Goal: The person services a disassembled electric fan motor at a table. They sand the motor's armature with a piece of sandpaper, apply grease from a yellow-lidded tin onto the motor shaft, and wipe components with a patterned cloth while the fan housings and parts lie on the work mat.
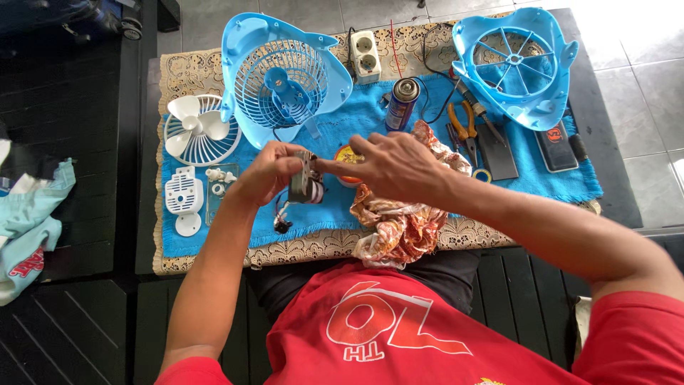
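the left hand (pixel 267 171) pinches a small metal fan motor with dangling wires (pixel 306 184) above the blue cloth mat (pixel 356 117), while the right hand (pixel 392 165) nips its top with fingertips, apparently mid-servicing; the next move likely needs a steady grip and fine fingertip turning.

spray can (pixel 402 102), pliers (pixel 467 125), patterned rag (pixel 399 224)

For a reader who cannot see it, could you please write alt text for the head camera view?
Both hands hold a small fan motor over a blue cloth, the left hand gripping it and the right hand touching its top. Around them lie two blue fan housings, a white fan blade, a spray can and pliers.
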